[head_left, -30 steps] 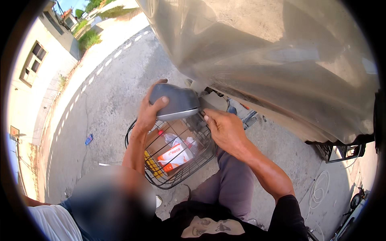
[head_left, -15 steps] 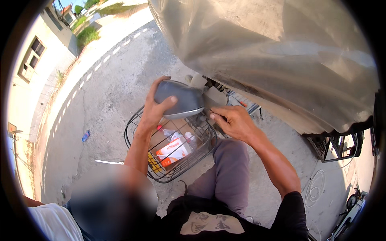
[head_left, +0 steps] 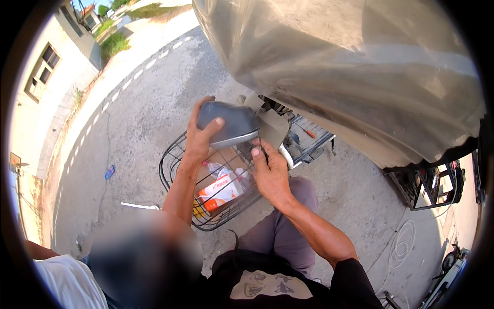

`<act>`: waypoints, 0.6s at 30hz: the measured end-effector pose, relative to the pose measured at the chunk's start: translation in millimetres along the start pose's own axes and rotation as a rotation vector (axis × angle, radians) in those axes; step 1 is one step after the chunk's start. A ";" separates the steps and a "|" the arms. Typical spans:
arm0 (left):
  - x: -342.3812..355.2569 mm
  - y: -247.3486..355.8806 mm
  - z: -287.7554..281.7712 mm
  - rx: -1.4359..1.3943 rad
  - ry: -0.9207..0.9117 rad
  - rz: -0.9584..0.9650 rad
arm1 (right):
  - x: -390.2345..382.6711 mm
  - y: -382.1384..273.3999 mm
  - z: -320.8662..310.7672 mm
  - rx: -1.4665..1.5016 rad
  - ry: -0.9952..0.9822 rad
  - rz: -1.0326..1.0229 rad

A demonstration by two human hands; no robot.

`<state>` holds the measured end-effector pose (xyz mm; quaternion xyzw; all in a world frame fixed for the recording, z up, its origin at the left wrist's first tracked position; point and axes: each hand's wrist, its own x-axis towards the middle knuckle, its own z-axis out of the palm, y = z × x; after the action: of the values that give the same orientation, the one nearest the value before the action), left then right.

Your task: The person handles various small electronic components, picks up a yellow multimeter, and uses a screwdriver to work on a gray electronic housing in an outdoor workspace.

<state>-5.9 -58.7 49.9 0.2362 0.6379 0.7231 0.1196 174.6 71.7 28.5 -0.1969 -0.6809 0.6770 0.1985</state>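
From my remote feed, L to R, w/ the black wire basket [head_left: 218, 225] as ref. Far L of the basket: a pale building wall [head_left: 31, 121]. Below L of it, another person's white garment [head_left: 72, 280] shows at the edge, next to a blurred patch. Nearer on the L, a small blue item [head_left: 109, 172] lies on the concrete ground [head_left: 149, 108], then a thin white strip [head_left: 136, 205].

My L hand [head_left: 199, 136] is over the basket's upper L part, fingers wrapped on the L side of a dark grey housing [head_left: 229, 122], thumb on top. The housing sits just above the basket in view, tilted, pale lower edge toward me. In the basket: yellow item [head_left: 199, 210], clear plastic bottle [head_left: 218, 170], orange-and-white pkg [head_left: 220, 192].

My R hand [head_left: 272, 175] is at the basket's R side, fingers drawn in narrow by the housing's lower R corner; can't tell what, if anything, they pinch. R of the basket: pale curved piece [head_left: 286, 156] beside that hand, then a red-handled tool [head_left: 310, 134]. Upper R: big clear plastic sheet [head_left: 329, 87]. Far R: dark metal frame [head_left: 406, 188], w/ a coiled pale hose [head_left: 406, 239] below.
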 end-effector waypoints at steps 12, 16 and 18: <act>-3.6 0.6 1.9 0.045 0.040 0.029 | -13.0 -21.7 22.1 0.268 0.046 0.164; -3.1 5.9 0.0 0.052 0.037 0.009 | -16.4 -27.1 27.3 0.392 0.066 0.222; -3.0 11.2 2.8 0.064 0.034 0.010 | -12.6 -20.5 23.5 0.281 0.034 0.174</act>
<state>-0.5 -59.4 60.6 0.2311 0.6615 0.7068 0.0975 172.7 45.0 48.8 -0.2369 -0.5563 0.7768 0.1760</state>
